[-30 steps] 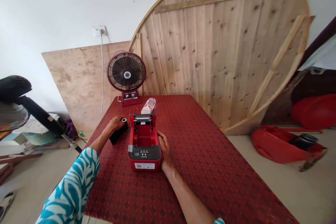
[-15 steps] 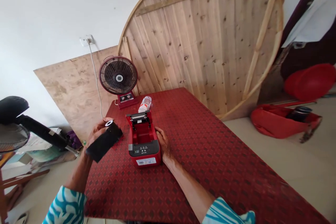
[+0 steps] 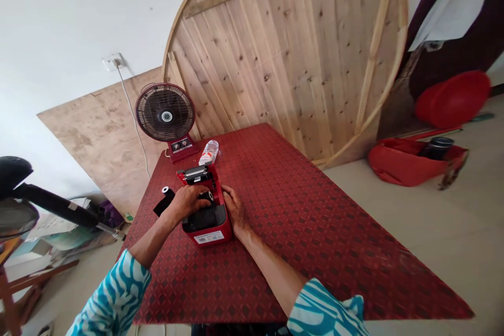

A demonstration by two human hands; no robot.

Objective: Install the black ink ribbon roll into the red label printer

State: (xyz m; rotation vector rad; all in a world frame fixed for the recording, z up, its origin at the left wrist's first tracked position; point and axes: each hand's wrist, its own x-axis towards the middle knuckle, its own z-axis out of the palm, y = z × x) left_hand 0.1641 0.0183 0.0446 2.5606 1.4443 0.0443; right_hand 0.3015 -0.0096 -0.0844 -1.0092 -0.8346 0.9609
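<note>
A red label or receipt printer (image 3: 214, 231) with a black front panel stands on the table, its lid (image 3: 197, 174) tipped up and back. Inside its open bay, my left hand (image 3: 189, 201) has its fingers closed on a black paper roll (image 3: 210, 197) with a white core. The roll's loose black strip (image 3: 202, 218) lies forward over the printer's front. My right hand (image 3: 234, 209) grips the printer's right side, fingers along the wall. To the left, partly behind my left wrist, another black roll (image 3: 167, 192) with a white core rests on the table.
Behind the printer a clear plastic bottle (image 3: 209, 152) lies near a dark red fan (image 3: 166, 115). The red patterned table (image 3: 299, 231) ends at a diagonal right edge. A large round wooden panel (image 3: 291, 52) leans against the wall; a black fan (image 3: 47, 202) stands left.
My left hand has carried the black roll rightward from beside the printer into its bay. The strip now covers the front panel. My right hand stays at the printer's side.
</note>
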